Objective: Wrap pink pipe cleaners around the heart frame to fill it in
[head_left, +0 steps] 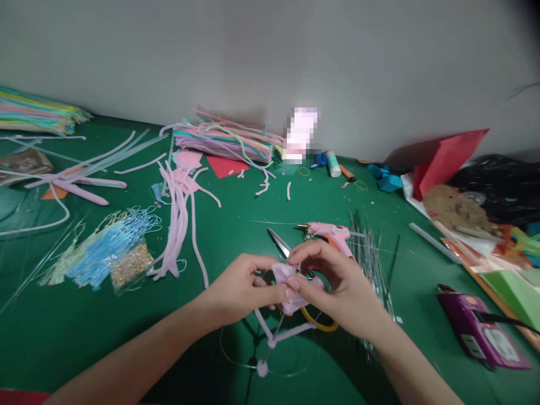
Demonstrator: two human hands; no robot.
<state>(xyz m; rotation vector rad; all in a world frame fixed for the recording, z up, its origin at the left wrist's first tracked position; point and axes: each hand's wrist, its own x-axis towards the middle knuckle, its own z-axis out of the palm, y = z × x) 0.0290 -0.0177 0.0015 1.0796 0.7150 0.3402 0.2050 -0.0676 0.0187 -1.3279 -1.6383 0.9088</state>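
Note:
A lilac craft piece of fuzzy chenille stems (295, 304) is pinched between my two hands above the green table. My left hand (244, 287) grips its left side with thumb and bent fingers. On the other side, the thumb and curled fingers of my right hand (341, 284) close on the piece near its top. Lilac strips form a V below it, and a thin stem leads down to a small lilac ball (262, 368). Thin clear loops stick out around the ball. Scissors (279, 243) lie beneath, partly hidden by my hands. A pink glue gun (327, 229) rests just beyond my right hand.
Thin metal wires (373, 264) lie right of the glue gun, with a purple power strip (481, 332) farther right. Left are lilac chenille stems (177, 225), blue tassels (101, 247) and a bag of gold beads (131, 265). Bundled stems (223, 143) lie by the wall.

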